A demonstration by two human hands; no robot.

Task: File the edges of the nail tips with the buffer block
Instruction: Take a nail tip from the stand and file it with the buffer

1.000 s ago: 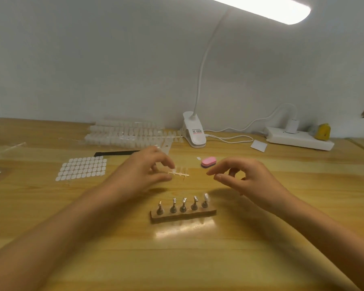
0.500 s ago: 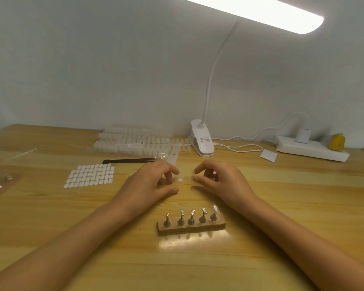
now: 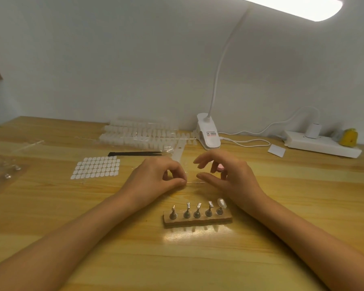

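The left hand (image 3: 156, 177) pinches one end of a thin clear strip (image 3: 194, 182) with thumb and finger, the right hand (image 3: 232, 178) is loosely open and holds nothing, and the pink buffer block (image 3: 220, 167) peeks out on the table (image 3: 72, 227) just behind its fingers.

Glossy wood table (image 3: 72, 259); rough wooden block (image 3: 198, 221) with dull metal pegs (image 3: 187, 212); at its 3 o'clock end, a clear plastic nail tip (image 3: 221, 202).

head camera is looking forward and down, close over left hand (image 3: 156, 177) and right hand (image 3: 234, 178), facing the white wall (image 3: 114, 59).
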